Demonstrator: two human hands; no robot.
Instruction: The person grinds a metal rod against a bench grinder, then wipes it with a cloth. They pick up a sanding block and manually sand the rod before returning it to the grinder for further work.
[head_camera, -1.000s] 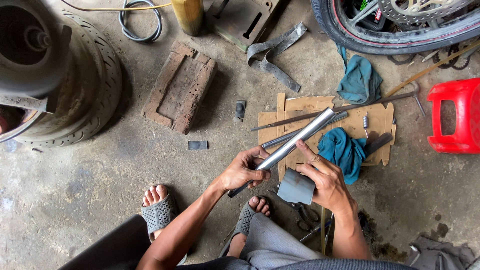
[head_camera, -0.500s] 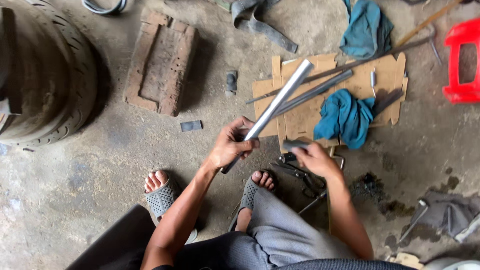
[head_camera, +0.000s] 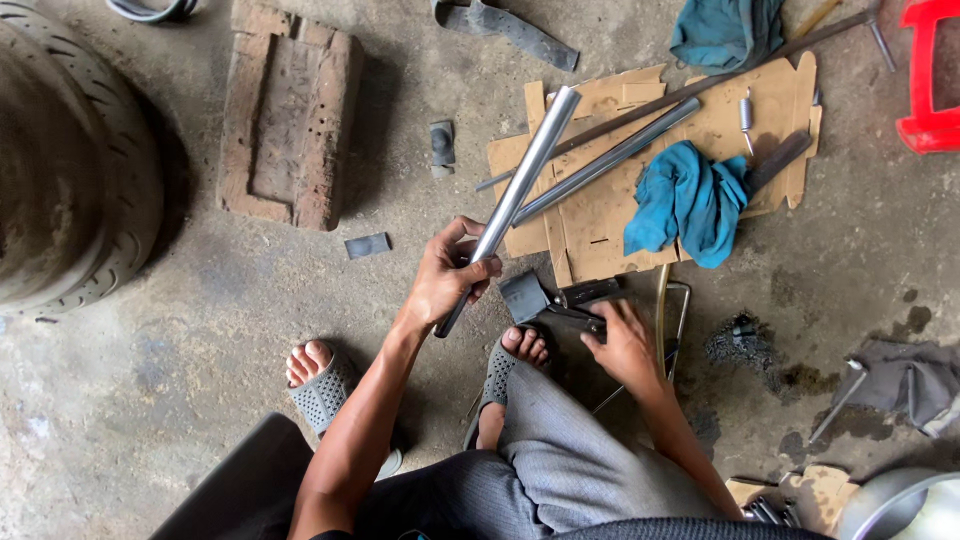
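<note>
My left hand (head_camera: 447, 276) grips a shiny metal tube (head_camera: 522, 180) near its lower end; the tube slants up and to the right over the edge of a flat piece of cardboard (head_camera: 600, 225). My right hand (head_camera: 622, 342) rests low on the floor on dark tools (head_camera: 585, 297) beside a small grey rag (head_camera: 524, 296), its fingers on a tool handle. A second, thinner metal tube (head_camera: 610, 158) lies on the cardboard next to a crumpled blue cloth (head_camera: 688, 200).
A tyre (head_camera: 70, 170) fills the left edge. A worn wooden block (head_camera: 290, 110) lies at the top. A red plastic stool (head_camera: 932, 70) stands at the top right. Another blue cloth (head_camera: 725, 30), a long rod (head_camera: 700, 85), grey rags (head_camera: 905, 375) and small scraps dot the concrete floor.
My right hand has let go of the grey rag and dropped to the tools on the floor. The left hand keeps the tube; the view has tilted downward.
</note>
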